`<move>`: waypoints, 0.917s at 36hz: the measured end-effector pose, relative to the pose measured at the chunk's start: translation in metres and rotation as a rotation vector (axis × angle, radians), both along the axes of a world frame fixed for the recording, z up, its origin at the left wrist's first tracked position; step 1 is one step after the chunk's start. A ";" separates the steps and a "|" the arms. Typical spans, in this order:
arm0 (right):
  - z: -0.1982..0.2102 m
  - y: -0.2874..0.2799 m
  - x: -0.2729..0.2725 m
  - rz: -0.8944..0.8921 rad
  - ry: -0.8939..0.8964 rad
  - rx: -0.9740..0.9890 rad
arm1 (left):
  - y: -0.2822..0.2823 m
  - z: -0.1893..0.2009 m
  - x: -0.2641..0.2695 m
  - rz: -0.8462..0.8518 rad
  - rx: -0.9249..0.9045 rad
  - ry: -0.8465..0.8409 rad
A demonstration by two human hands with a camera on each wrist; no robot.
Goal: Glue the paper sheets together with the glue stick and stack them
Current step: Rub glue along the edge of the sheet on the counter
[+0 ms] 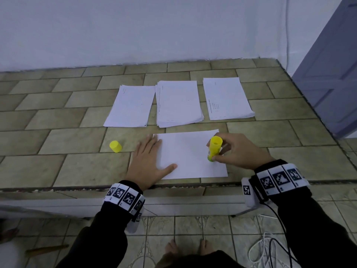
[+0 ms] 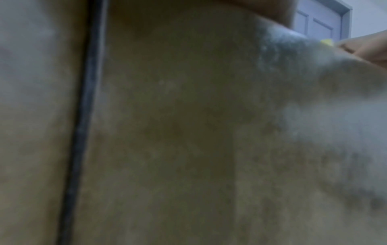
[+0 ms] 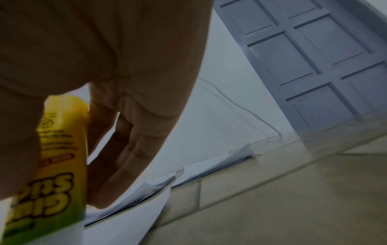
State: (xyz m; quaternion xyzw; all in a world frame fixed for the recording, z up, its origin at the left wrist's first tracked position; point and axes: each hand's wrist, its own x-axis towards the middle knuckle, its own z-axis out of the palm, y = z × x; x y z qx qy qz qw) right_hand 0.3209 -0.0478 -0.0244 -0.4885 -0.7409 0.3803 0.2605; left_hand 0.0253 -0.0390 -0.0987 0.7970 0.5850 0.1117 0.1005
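A single white sheet lies near the front edge of the tiled counter. My left hand lies flat on its left side, fingers straight, pressing it down. My right hand grips a yellow glue stick held tip down on the sheet's right side. The right wrist view shows the glue stick between thumb and fingers, label upside down. The yellow cap lies on the counter left of the sheet. The left wrist view is blurred tile, with a glimpse of the right hand.
Three piles of white paper lie behind the sheet: left pile, middle pile, right pile. A white wall backs the counter. A grey-blue door stands at the right. White and black cables lie on the floor near my feet.
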 end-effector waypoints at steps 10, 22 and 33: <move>0.000 0.054 0.006 -0.177 -0.093 0.046 | -0.001 -0.001 0.000 0.008 -0.003 -0.039; 0.008 0.055 0.011 -0.320 -0.230 0.061 | -0.001 0.000 -0.001 0.005 -0.024 -0.016; 0.012 0.034 0.026 -0.275 -0.881 0.165 | -0.002 0.005 0.000 0.011 -0.057 0.007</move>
